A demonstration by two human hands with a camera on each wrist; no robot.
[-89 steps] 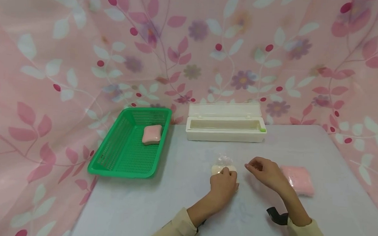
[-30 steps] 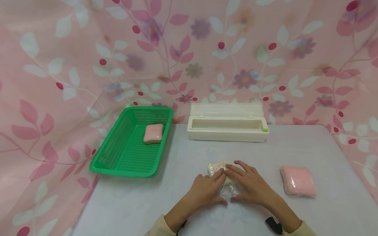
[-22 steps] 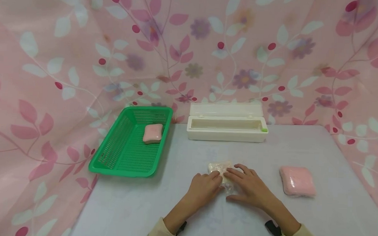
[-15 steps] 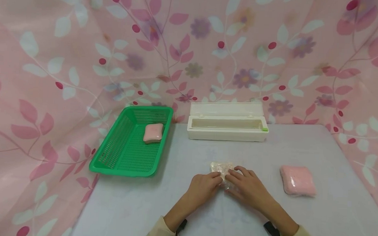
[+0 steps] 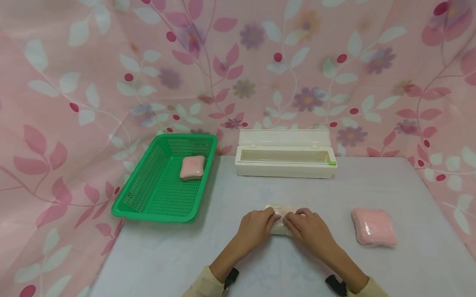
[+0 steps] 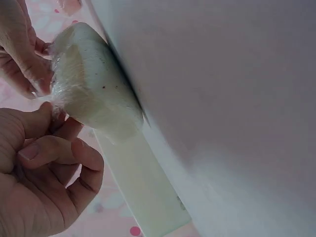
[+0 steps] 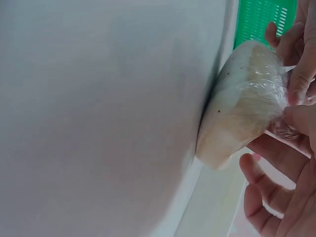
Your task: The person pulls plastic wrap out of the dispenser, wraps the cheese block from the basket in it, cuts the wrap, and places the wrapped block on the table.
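Note:
A cream, rounded, soap-like block (image 5: 282,229) with a few dark specks lies on the white-covered table between my hands. Clear cling film (image 7: 269,81) covers it and is gathered into a crumpled bunch on its upper side. My left hand (image 5: 254,229) pinches this bunch between thumb and forefinger, the other fingers loosely curled, as the left wrist view shows. From the opposite side my right hand (image 5: 313,233) pinches the film close to the left fingertips. The block's underside is hidden against the table.
At the left, a green basket (image 5: 117,210) holds a pink block (image 5: 192,168). Behind my hands stands a long white film dispenser (image 5: 285,170), lid raised, with a green slider. Another pink block (image 5: 374,227), film-wrapped, lies to the right. A floral curtain backs the table.
Both hands have come together over the cream block. The loose film that hung on its near side is drawn up onto the top. The basket, dispenser and pink blocks stay put.

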